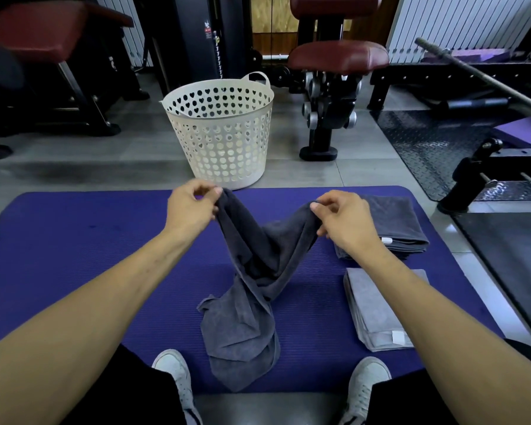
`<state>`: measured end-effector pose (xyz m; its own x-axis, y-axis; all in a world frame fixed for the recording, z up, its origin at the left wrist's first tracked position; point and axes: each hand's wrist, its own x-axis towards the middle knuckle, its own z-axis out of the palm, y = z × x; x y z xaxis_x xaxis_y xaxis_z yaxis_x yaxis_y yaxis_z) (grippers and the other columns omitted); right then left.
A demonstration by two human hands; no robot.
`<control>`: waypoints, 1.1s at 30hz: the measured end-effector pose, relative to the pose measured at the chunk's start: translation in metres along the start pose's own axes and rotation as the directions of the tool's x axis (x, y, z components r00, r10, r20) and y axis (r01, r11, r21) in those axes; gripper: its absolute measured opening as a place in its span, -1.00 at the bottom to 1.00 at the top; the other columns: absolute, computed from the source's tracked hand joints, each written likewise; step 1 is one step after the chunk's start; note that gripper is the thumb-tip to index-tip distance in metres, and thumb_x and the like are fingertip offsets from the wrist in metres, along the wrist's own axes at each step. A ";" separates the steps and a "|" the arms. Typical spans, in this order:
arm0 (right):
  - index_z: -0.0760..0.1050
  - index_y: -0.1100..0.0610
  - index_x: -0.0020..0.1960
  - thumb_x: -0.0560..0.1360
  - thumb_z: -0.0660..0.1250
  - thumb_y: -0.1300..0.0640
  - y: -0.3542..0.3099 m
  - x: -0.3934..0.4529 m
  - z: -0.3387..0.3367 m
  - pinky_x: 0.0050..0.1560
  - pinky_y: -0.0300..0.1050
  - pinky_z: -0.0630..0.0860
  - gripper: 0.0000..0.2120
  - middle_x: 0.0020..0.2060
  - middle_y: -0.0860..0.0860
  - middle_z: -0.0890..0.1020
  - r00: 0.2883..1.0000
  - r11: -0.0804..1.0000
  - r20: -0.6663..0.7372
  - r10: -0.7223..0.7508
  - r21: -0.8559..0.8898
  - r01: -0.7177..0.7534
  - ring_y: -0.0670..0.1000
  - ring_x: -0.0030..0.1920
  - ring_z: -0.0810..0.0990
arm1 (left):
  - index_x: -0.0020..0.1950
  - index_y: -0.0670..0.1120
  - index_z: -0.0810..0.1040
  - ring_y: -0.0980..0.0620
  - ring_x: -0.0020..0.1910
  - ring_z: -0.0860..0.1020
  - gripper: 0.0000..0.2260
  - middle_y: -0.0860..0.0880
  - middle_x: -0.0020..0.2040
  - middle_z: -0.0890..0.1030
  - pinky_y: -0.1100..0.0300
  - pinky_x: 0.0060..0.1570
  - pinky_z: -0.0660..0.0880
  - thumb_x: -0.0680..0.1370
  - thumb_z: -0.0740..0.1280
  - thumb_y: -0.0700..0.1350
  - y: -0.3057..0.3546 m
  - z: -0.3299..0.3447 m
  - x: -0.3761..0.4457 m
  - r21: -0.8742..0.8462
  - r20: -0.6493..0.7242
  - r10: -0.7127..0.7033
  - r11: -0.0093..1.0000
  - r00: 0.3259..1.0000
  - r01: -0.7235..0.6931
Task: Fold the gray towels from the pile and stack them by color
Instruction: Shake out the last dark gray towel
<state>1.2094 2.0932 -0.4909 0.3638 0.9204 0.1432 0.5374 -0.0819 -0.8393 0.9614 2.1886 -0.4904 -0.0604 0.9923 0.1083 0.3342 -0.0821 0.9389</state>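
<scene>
Towel [252, 289], dark gray, hangs in a V between both hands over the purple mat [74, 256]. Left hand [190, 210] pinches one top corner at 11 o'clock, right hand [341, 219] pinches the other at 1 o'clock, fingers clamped on cloth. Long axis drops toward 6 o'clock; the bunched tail rests on the mat between the shoes. Hands look level, neither nearer. Likely next: spread the corners apart. Dark folded stack [399, 222] at 2 o'clock, light folded stack [377, 311] at 4. Basket [224, 130] at 12.

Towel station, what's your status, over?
Left hand and right hand each pinch the dark gray towel, lifted, unfolded. Dark folded stack and light folded stack alongside. Nothing in the way.
</scene>
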 end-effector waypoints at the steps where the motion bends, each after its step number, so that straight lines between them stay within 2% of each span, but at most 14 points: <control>1: 0.56 0.13 -0.02 0.61 0.31 0.09 0.001 0.000 0.000 -0.21 -0.10 0.59 -0.88 -0.25 -0.01 0.65 0.995 0.997 -0.087 -0.043 -0.070 0.037 0.02 -0.31 0.65 | -0.11 -0.03 0.57 0.09 -0.34 0.58 -0.91 0.01 -0.21 0.61 0.19 -0.28 0.57 0.60 0.35 -0.14 0.001 -0.004 0.005 0.019 -0.092 0.053 0.998 0.994 -0.052; 2: 0.53 0.13 0.01 0.62 0.27 0.07 0.001 0.000 -0.001 -0.19 -0.09 0.57 -0.86 -0.23 -0.02 0.63 0.981 0.993 -0.177 -0.077 -0.098 0.060 0.01 -0.27 0.63 | -0.11 -0.02 0.55 0.07 -0.33 0.58 -0.91 0.00 -0.22 0.61 0.16 -0.27 0.56 0.60 0.33 -0.12 0.000 -0.008 0.008 0.073 -0.129 0.092 0.994 0.987 -0.083; 4: 0.48 0.14 0.06 0.65 0.22 0.07 -0.001 0.000 -0.005 -0.24 -0.12 0.56 -0.85 -0.24 0.01 0.62 0.969 0.997 -0.237 -0.065 -0.061 0.052 -0.01 -0.31 0.63 | -0.12 -0.04 0.54 0.01 -0.28 0.61 -0.90 -0.02 -0.25 0.61 0.12 -0.20 0.55 0.60 0.33 -0.12 -0.007 -0.013 0.010 0.390 0.024 0.090 0.916 0.996 -0.092; 5: 0.46 0.15 0.07 0.66 0.20 0.07 -0.002 -0.001 -0.005 -0.30 -0.15 0.56 -0.85 -0.26 0.03 0.62 0.983 0.998 -0.180 -0.022 -0.065 0.011 -0.04 -0.39 0.63 | -0.13 -0.07 0.54 -0.02 -0.27 0.63 -0.89 -0.04 -0.26 0.63 0.10 -0.16 0.57 0.59 0.33 -0.12 -0.013 -0.012 0.007 0.545 0.125 0.003 0.835 0.992 -0.071; 7: 0.44 0.16 0.08 0.66 0.18 0.09 -0.001 -0.003 -0.004 -0.33 -0.13 0.60 -0.85 -0.28 0.07 0.63 0.993 0.976 0.007 0.119 -0.186 -0.116 -0.09 -0.47 0.62 | -0.12 -0.11 0.54 -0.02 -0.30 0.67 -0.88 -0.07 -0.24 0.66 0.08 -0.18 0.62 0.61 0.31 -0.14 -0.016 -0.009 -0.001 0.606 0.181 -0.160 0.795 0.970 0.018; 9: 0.43 0.17 0.05 0.66 0.17 0.11 0.000 -0.008 0.000 -0.24 0.03 0.66 -0.86 -0.25 0.09 0.62 0.976 0.959 0.075 0.205 -0.212 -0.186 -0.01 -0.40 0.67 | -0.07 -0.16 0.52 0.02 -0.32 0.66 -0.89 -0.10 -0.18 0.65 0.12 -0.24 0.63 0.63 0.27 -0.17 -0.008 -0.006 -0.006 0.416 0.100 -0.127 0.906 0.987 0.075; 11: 0.44 0.15 0.02 0.66 0.18 0.10 -0.005 -0.008 -0.001 -0.18 0.13 0.65 -0.87 -0.23 0.09 0.62 0.992 0.987 -0.029 0.124 -0.097 -0.126 0.06 -0.29 0.68 | -0.07 -0.16 0.49 0.04 -0.31 0.65 -0.89 -0.09 -0.17 0.62 0.13 -0.23 0.62 0.64 0.24 -0.19 0.007 -0.006 -0.007 0.216 0.015 -0.056 0.975 0.998 0.052; 13: 0.43 0.08 -0.04 0.65 0.19 0.07 -0.021 -0.003 -0.011 -0.18 0.18 0.63 -0.87 -0.22 0.10 0.62 0.989 0.999 -0.148 0.028 -0.011 -0.030 0.11 -0.22 0.67 | -0.11 -0.13 0.46 0.03 -0.34 0.65 -0.87 -0.15 -0.15 0.62 0.12 -0.24 0.62 0.65 0.23 -0.19 0.020 -0.010 -0.010 0.181 0.063 -0.054 0.983 0.997 0.041; 15: 0.41 0.05 -0.10 0.64 0.19 0.08 -0.042 0.003 -0.026 -0.18 0.19 0.63 -0.85 -0.23 0.12 0.62 0.992 0.999 -0.129 0.003 -0.032 -0.007 0.14 -0.21 0.66 | -0.12 -0.11 0.44 0.00 -0.37 0.64 -0.85 -0.22 -0.11 0.62 0.12 -0.30 0.62 0.65 0.22 -0.20 0.038 -0.015 -0.013 0.136 0.091 -0.056 0.990 0.994 0.043; 20: 0.39 0.05 -0.05 0.66 0.15 0.07 -0.110 0.002 -0.081 -0.24 0.15 0.61 -0.87 -0.27 0.12 0.61 0.930 0.989 -0.338 -0.144 -0.007 0.151 0.10 -0.28 0.66 | -0.08 -0.04 0.41 0.00 -0.33 0.61 -0.84 -0.10 -0.14 0.56 0.19 -0.34 0.59 0.67 0.18 -0.22 0.132 -0.042 -0.016 -0.175 -0.136 0.207 0.957 0.969 -0.230; 23: 0.40 0.06 0.00 0.66 0.14 0.04 -0.163 0.003 -0.114 -0.20 0.17 0.59 -0.87 -0.22 0.14 0.60 0.870 0.967 -0.436 -0.228 0.005 0.256 0.13 -0.22 0.66 | -0.10 -0.03 0.41 -0.03 -0.23 0.63 -0.83 -0.13 -0.11 0.56 0.22 -0.28 0.60 0.67 0.19 -0.22 0.194 -0.064 -0.011 -0.205 -0.166 0.331 0.910 0.929 -0.360; 27: 0.39 0.10 0.02 0.66 0.12 0.05 -0.249 0.001 -0.165 -0.08 0.10 0.52 -0.85 -0.14 0.09 0.57 0.774 0.927 -0.560 -0.296 0.027 0.374 0.16 -0.10 0.59 | -0.08 -0.01 0.45 -0.11 -0.05 0.61 -0.87 -0.11 -0.07 0.58 -0.02 0.03 0.60 0.65 0.22 -0.16 0.283 -0.093 -0.011 -0.215 -0.265 0.425 0.849 0.866 -0.482; 31: 0.36 0.12 0.00 0.66 0.15 0.11 -0.314 -0.010 -0.199 -0.14 -0.13 0.27 -0.90 -0.08 0.13 0.55 0.656 0.850 -0.636 -0.407 0.000 0.527 0.11 -0.10 0.47 | 0.02 -0.08 0.44 0.06 -0.12 0.49 -0.94 0.02 -0.10 0.52 0.28 -0.08 0.34 0.67 0.21 -0.14 0.335 -0.116 -0.028 -0.120 -0.434 0.510 0.785 0.743 -0.608; 33: 0.39 0.15 0.04 0.65 0.16 0.12 -0.334 -0.014 -0.211 -0.10 -0.10 0.29 -0.89 -0.04 0.14 0.53 0.688 0.866 -0.589 -0.424 -0.041 0.498 0.13 -0.05 0.45 | 0.00 -0.08 0.44 0.03 -0.08 0.49 -0.94 0.02 -0.11 0.52 0.29 -0.08 0.32 0.66 0.22 -0.14 0.349 -0.125 -0.032 -0.063 -0.411 0.543 0.784 0.732 -0.617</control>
<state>1.1850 2.0267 -0.1022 0.4705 0.4433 0.7630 0.6776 0.3723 -0.6342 0.9624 2.1165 -0.1256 -0.2488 0.6438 0.7237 0.2399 -0.6829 0.6900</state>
